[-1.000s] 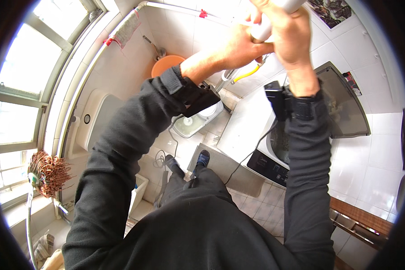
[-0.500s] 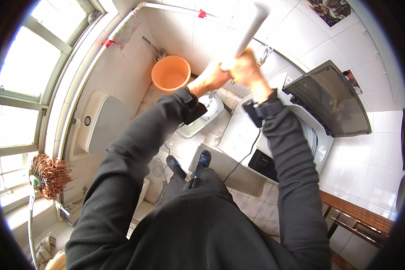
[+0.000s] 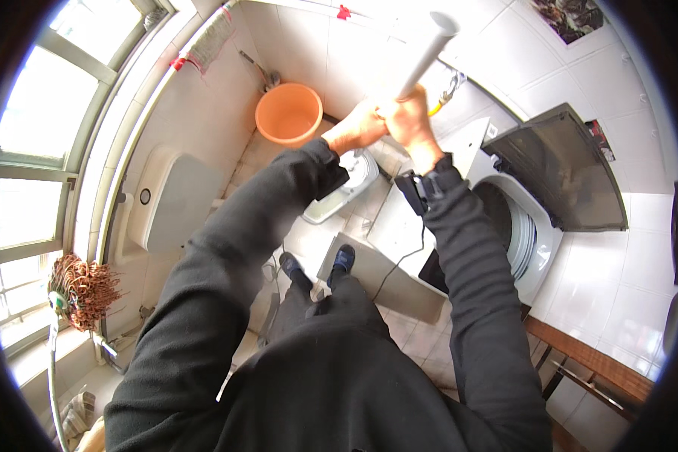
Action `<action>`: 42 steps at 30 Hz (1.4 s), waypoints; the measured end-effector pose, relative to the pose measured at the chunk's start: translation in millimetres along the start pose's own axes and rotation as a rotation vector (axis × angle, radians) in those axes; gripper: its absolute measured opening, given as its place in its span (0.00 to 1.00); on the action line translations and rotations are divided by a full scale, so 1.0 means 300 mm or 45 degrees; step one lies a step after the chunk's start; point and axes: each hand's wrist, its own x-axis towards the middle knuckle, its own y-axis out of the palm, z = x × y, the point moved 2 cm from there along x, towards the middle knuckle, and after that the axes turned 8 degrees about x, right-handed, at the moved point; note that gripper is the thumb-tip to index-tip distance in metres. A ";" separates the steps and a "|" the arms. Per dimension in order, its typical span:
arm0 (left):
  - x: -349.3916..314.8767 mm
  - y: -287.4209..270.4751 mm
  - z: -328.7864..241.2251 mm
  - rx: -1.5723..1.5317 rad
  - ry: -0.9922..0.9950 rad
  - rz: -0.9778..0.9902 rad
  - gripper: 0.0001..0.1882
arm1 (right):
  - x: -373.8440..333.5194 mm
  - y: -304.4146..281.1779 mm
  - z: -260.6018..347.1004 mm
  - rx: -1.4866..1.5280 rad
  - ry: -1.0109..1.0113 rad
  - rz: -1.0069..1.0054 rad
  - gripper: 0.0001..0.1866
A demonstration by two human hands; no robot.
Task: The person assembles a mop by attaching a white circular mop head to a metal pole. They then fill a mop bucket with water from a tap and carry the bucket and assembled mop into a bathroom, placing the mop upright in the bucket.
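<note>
While my left hand (image 3: 358, 126) and right hand (image 3: 410, 124) clasp a white pole (image 3: 425, 57), it slants far and right, my right hand nearer its visible end

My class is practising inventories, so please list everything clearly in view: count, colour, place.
white pole: one, white, in both hands
bucket: one, orange, far corner
basin: one, pale, beyond the feet
washing machine: one, white, right
lid: one, dark grey, raised, right
string mop head: one, reddish-brown, by window
window: one, grey-framed, left
tank: one, white, left wall
cloth: one, greyish, upper-left pipe
hose: one, yellow, beyond right hand
wall picture: one, dark, upper right
mat: one, grey, floor
wooden ledge: one, brown, lower right
slippers: two, dark blue, on feet
sleeves: two, black, on arms
left hand: one, bare, on pole
right hand: one, bare, on pole
</note>
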 end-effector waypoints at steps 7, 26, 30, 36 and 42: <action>-0.031 0.032 0.131 0.045 0.075 -0.133 0.13 | -0.043 0.032 -0.047 -0.162 0.196 0.081 0.15; 0.108 -0.132 -0.547 -0.070 0.114 -0.059 0.20 | 0.090 -0.007 0.654 -0.250 -0.205 -0.054 0.13; 0.131 -0.152 -0.588 -0.174 0.175 -0.147 0.18 | 0.124 0.010 0.694 -0.154 -0.232 -0.060 0.13; 0.198 -0.221 -0.614 -0.152 0.038 -0.124 0.16 | 0.209 0.010 0.695 -0.179 -0.341 -0.113 0.15; 0.205 -0.127 -0.296 0.009 -0.068 -0.173 0.11 | 0.229 -0.045 0.341 -0.044 -0.184 -0.034 0.10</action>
